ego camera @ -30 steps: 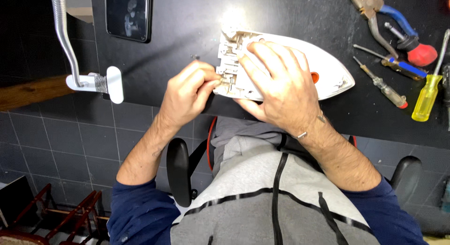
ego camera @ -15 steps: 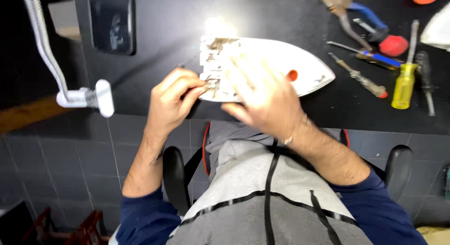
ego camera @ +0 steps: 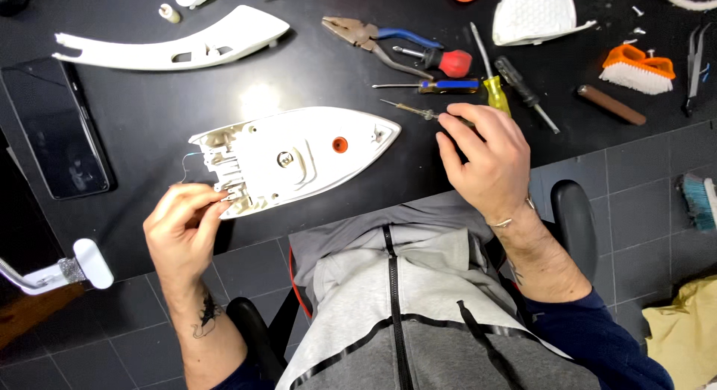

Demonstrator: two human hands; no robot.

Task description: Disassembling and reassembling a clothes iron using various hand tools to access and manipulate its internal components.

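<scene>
Since half a second ago the right hand has lifted off the white iron body and gone out to the right, where its fingertips now pinch the handle end of a thin screwdriver lying on the dark worktop. The left hand has stayed at the iron body's blunt rear end, fingers curled closed against the exposed terminal block; whether they pinch a wire there cannot be told.

The iron body lies flat near the worktop's front edge, long axis roughly left to right, pointed tip toward the right and tilted slightly away from the person. Its rear corner sits just beside the front edge.

Bare worktop lies between the iron body and the black phone at the left. Beyond it lie a white curved handle shell and, to the right, pliers and several screwdrivers, among them a yellow-handled screwdriver just beside the right hand.
</scene>
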